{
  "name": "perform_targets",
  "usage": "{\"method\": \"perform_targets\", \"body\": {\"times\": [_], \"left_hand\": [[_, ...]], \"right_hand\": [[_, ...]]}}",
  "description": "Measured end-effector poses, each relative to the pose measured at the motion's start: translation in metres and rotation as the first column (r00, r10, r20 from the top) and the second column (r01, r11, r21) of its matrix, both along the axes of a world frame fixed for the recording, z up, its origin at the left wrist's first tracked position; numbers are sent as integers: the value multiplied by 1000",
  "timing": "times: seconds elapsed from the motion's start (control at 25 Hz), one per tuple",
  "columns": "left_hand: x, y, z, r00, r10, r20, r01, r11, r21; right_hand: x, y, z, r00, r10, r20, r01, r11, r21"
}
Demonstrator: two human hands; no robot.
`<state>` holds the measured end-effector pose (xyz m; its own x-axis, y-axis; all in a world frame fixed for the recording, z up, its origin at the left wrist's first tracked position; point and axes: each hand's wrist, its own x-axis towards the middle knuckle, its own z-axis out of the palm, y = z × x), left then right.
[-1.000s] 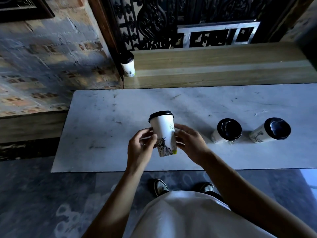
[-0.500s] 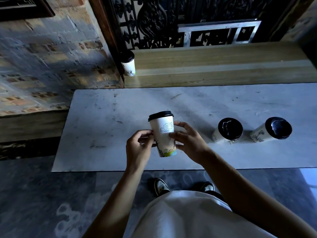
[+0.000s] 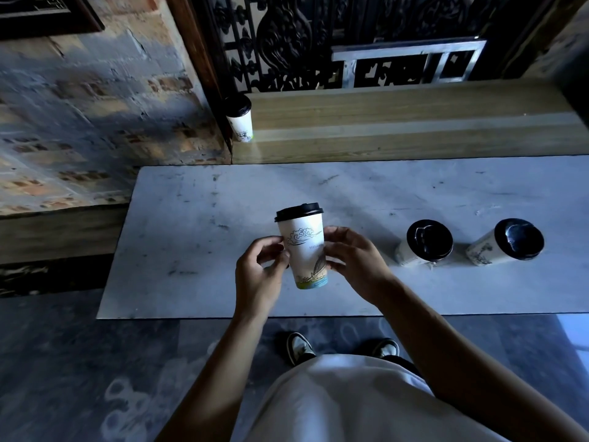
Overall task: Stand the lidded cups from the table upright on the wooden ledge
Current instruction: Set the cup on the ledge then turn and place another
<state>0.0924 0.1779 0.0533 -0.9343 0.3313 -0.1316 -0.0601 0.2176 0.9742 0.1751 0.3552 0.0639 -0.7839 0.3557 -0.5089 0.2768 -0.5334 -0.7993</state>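
Note:
I hold a white paper cup with a black lid upright above the front of the white marble table. My left hand grips its left side and my right hand its right side, fingertips on the cup wall. Two more lidded cups stand on the table to the right, seen mostly from above. Another lidded cup stands upright at the left end of the wooden ledge.
A dark carved screen and a metal frame rise behind the ledge. A brick wall runs along the left. My shoes stand on the stone floor just under the table's front edge.
The cup has turned in my fingers, showing a different part of its print, and it sits slightly higher. The other cups have not moved.

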Motion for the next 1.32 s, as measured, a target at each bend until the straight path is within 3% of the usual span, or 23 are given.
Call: {"method": "perform_targets", "body": {"times": [0.12, 0.36, 0.6, 0.88, 1.12, 1.32], "left_hand": [[-1, 1, 0, 1000, 4, 1, -4, 1000, -28], [4, 1, 4, 999, -5, 50, 3, 999, 50], [3, 1, 4, 998, 25, 49, -28, 998, 55], [2, 1, 9, 994, 65, -87, -73, 993, -92], [7, 3, 12, 996, 73, 53, -72, 997, -31], [9, 3, 13, 998, 12, 66, -12, 1000, -2]], "right_hand": [[1, -2, -2, 999, -15, -42, 14, 1000, -16], [2, -8, -1, 979, 162, -121, -156, 986, 55], [5, -6, 1, 995, 64, -73, -68, 996, -50], [4, -3, -3, 998, 50, -46, -49, 999, 21], [3, -3, -4, 991, 121, -59, -117, 991, 71], [1, -3, -2, 995, 56, -88, -57, 998, -9]]}}
